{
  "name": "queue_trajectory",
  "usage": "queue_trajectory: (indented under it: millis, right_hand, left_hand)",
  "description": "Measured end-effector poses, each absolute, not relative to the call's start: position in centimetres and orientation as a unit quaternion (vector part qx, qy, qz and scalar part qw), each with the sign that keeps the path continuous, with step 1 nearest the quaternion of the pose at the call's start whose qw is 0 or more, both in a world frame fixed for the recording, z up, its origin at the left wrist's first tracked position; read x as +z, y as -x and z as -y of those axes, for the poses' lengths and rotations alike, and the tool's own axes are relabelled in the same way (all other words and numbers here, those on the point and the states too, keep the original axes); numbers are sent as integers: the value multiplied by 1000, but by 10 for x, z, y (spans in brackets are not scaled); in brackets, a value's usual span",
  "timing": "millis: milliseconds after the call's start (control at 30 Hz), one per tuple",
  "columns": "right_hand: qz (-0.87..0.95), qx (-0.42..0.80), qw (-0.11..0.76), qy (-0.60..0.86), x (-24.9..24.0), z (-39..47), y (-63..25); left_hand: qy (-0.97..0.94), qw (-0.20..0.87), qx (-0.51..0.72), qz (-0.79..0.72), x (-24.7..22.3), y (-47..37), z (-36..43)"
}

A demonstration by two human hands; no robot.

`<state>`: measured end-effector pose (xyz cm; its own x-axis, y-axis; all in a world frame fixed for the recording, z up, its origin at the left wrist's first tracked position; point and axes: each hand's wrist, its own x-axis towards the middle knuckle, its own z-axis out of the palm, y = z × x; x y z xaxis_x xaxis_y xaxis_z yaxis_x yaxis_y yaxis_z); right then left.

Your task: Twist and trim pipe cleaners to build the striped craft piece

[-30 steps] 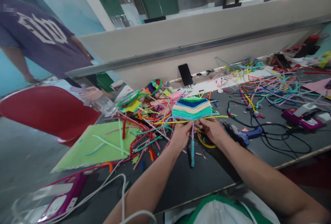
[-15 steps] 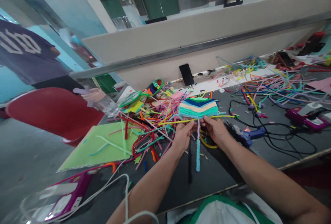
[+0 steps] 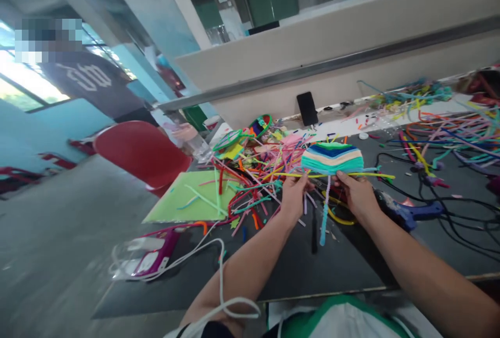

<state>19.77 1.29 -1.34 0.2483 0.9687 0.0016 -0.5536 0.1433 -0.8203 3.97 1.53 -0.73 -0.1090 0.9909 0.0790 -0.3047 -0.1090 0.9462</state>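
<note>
A striped pipe-cleaner fan (image 3: 332, 159) in green, blue, cream and turquoise is held up over the table. Its twisted handle (image 3: 324, 223), pink above and light blue below, hangs down between my hands. Along the lower edge of the fan runs a yellow pipe cleaner (image 3: 380, 175), sticking out on both sides. My left hand (image 3: 294, 197) is closed at the fan's lower left, pinching the yellow pipe cleaner. With the thumb on the lower edge, my right hand (image 3: 358, 192) grips the fan; its other fingers are partly hidden.
Loose pipe cleaners (image 3: 269, 155) heap up behind my left hand. A blue glue gun (image 3: 414, 213) with black cables lies at the right. Left stand a green sheet (image 3: 183, 197) and a purple power strip (image 3: 166, 252). A phone (image 3: 307, 109) leans on the partition. A person (image 3: 94, 80) stands beyond a red chair (image 3: 140, 153).
The camera view has swung left, so everything sits farther right in the picture. Both hands keep hold of the fan and yellow pipe cleaner, with little visible change in grip.
</note>
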Motion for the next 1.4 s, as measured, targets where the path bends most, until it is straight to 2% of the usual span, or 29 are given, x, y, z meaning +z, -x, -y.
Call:
queue_trajectory:
  millis: [133,267,400,500,600,700,800,900,967,1033,1400]
  right_hand:
    - [277,545,699,371,-13,-12,-197]
    - [257,589,670,371,-10,-9,-196]
    - [256,610,662,352,-8,-6,-194]
    - [259,604,675,335,-8,-5,-193]
    - [248,589,695,329,-8,-8,-194]
    - [233,575,718,316,-7,-11,-198]
    - [226,575,725,305,-6,-12,-200]
    - [228,580,720,306,-4,-10,-198]
    - [227,584,716,310,-3,-7,-194]
    - [234,589,707,314,-2,-4,-189]
    - [308,581,670,344,-10,-2,-181]
  left_hand:
    - [-572,291,592,-488,1,-28,-16]
    - [-634,90,591,-491,9,-17,-19]
    - [-656,-35,556,-510,9,-12,-23]
    - [-645,-71,536,-540,7,-9,-27]
    - [-631,-39,551,-544,6,-7,-29]
    - [-569,62,617,-540,5,-13,-28]
    - [-493,278,654,-503,1,-29,-23]
    - [-416,542,591,-430,-1,-47,-13]
    - [-378,649,537,-384,0,-54,-8]
    - [-366,684,522,-354,2,-56,-4]
    - [-338,684,529,-371,7,-58,-3]
